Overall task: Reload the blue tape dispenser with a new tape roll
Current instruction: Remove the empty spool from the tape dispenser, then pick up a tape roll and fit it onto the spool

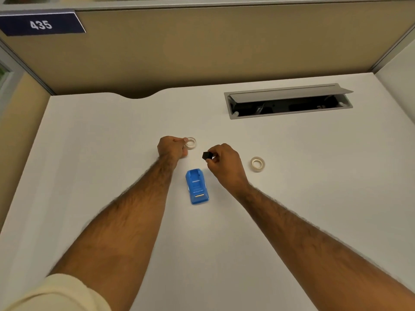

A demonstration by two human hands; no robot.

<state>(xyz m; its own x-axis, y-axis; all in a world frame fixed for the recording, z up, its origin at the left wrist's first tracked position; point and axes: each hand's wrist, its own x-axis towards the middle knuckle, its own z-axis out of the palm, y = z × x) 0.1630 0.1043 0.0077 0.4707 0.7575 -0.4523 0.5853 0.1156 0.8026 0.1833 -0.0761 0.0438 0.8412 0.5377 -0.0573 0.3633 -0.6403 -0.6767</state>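
The blue tape dispenser (197, 188) lies flat on the white desk (112, 153) between my forearms, its roll bay empty. My left hand (171, 147) pinches the rim of a thin, nearly clear tape ring (191, 143) that rests on the desk just beyond the dispenser. My right hand (224, 164) hovers to the right of it, fingers closed on a small black spool core (207, 155). A fuller cream tape roll (257, 164) lies flat on the desk to the right of my right hand, untouched.
An open grey cable hatch (289, 102) is set into the desk at the back right. A tan partition wall (202, 48) bounds the back, with a blue sign reading 435 (41, 24) at the upper left.
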